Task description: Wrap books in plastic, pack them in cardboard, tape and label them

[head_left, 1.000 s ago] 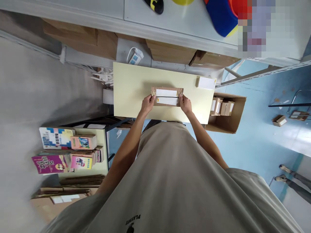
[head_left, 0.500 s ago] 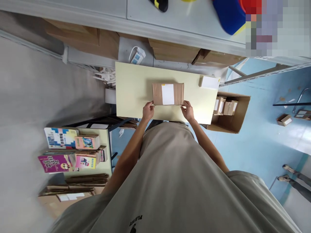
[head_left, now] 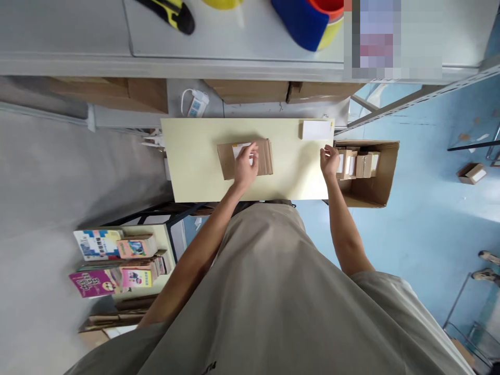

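Observation:
A flat brown cardboard parcel [head_left: 265,159] with a white label lies on the pale yellow table [head_left: 195,166]. My left hand [head_left: 246,165] rests flat on top of the parcel, fingers spread over the label. My right hand [head_left: 330,160] hovers at the table's right edge, fingers loosely curled and holding nothing, next to an open carton [head_left: 380,185] filled with several small labelled boxes [head_left: 357,164]. A white pad [head_left: 315,129] lies at the table's far right corner.
A grey shelf [head_left: 234,62] runs above the table with cardboard boxes under it and coloured items on top. A power strip [head_left: 195,104] sits behind the table. A low side table with books [head_left: 117,255] stands at left. Blue floor lies to the right.
The parcel was flipped label-up and laid flat. My left hand moved onto its top. My right hand let go and swung right toward the open carton. The view shifted.

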Demonstrator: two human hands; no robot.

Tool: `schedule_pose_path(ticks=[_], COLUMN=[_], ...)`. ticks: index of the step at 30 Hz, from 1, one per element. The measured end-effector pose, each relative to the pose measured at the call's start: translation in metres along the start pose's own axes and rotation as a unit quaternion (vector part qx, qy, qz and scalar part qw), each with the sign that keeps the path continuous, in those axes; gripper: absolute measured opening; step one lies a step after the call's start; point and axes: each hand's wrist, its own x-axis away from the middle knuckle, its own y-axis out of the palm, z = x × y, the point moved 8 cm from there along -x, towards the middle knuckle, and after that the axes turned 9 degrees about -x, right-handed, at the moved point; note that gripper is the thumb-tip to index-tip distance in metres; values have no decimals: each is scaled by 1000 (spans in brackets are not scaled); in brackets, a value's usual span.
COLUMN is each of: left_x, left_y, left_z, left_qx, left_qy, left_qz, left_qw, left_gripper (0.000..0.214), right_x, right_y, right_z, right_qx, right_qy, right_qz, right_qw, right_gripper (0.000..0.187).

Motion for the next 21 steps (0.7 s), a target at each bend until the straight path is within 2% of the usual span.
schedule_pose_path(ticks=[2, 4, 7, 10, 15, 21], left_x=[-21, -42, -74, -99, -113, -106], left_y=[40, 81, 137, 180, 217, 224], left_z=[28, 46, 58, 60, 58, 50], left_qx=[27, 39, 37, 34, 2, 5], left_qy=[23, 15, -26, -70, -81, -99], left_qz=[-44, -75, -118, -139, -164, -150], left_qw=[998, 996, 992, 987, 983, 984], left_gripper=[47, 45, 43, 41, 42, 57], right_x=[-25, -48, -73, -84, -79, -70], right_y=[-8, -7, 3, 12, 16, 10], right_z=[9, 17, 25, 29, 30, 26], right_qx=[-2, 0, 17, 20, 4, 7], right_qy=[13, 28, 50, 63, 59, 72], right_qz=[20, 23, 12, 9, -1, 6], right_qw=[1000, 999, 999, 998, 998, 997], right_gripper=[44, 39, 35, 32, 32, 34])
